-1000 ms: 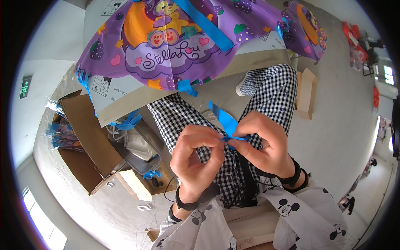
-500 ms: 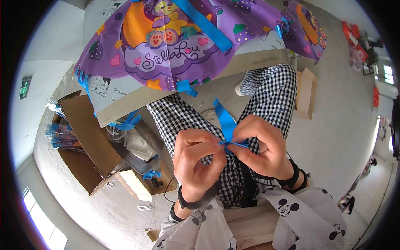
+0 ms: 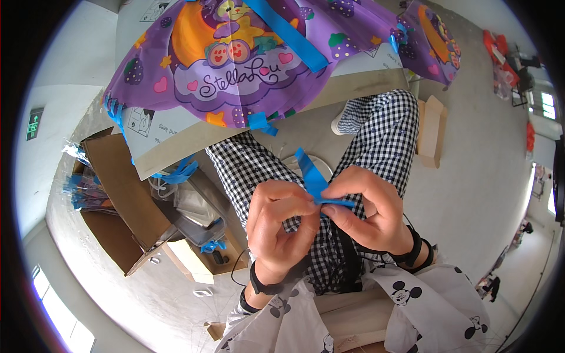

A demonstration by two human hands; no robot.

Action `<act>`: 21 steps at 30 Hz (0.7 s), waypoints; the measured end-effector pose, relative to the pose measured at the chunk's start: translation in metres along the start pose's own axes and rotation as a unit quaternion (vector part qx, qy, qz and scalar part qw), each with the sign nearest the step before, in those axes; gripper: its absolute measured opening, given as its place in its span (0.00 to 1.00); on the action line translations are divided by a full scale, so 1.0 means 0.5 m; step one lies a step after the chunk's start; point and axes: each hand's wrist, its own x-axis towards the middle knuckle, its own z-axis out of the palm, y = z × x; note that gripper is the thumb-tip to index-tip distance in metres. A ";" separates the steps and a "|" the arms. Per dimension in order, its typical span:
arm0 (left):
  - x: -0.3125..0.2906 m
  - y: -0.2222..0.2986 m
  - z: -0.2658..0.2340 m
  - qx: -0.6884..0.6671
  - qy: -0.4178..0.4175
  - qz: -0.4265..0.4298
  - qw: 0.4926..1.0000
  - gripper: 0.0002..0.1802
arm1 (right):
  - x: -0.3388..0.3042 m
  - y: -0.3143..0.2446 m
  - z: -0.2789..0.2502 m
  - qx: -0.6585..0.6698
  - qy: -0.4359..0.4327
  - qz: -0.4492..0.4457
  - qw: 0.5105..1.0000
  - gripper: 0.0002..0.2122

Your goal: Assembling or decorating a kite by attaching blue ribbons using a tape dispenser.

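Between my two hands, above my lap, is a blue ribbon (image 3: 312, 176), its flat end sticking up and another part poking out under my right fingers. My left hand (image 3: 281, 226) pinches it at the middle with thumb and fingertips. From the other side my right hand (image 3: 368, 209) grips the same spot between thumb and index finger. Whether the ribbon is knotted or only folded there is hidden by the fingertips. Beyond my hands, a purple printed sheet (image 3: 147, 88) with a cartoon figure and blue ribbon pieces lies over a board-topped table (image 3: 176, 150).
An open cardboard box (image 3: 126, 188) with wrapped items stands at the left, beside a grey plastic bin (image 3: 206, 232) and a smaller carton (image 3: 194, 262) holding blue ribbon. Another carton (image 3: 432, 132) is on the floor at right. My checkered trouser legs (image 3: 376, 138) reach under the table.
The ribbon's upright end has tipped slightly left and down. My fingers have shifted a little, still pinching it, and the part beneath my right fingers sticks out more.
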 end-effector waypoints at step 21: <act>0.016 -0.036 -0.004 0.142 -0.028 0.074 0.987 0.17 | 0.033 0.031 -0.004 -0.016 -0.069 0.019 0.997 0.24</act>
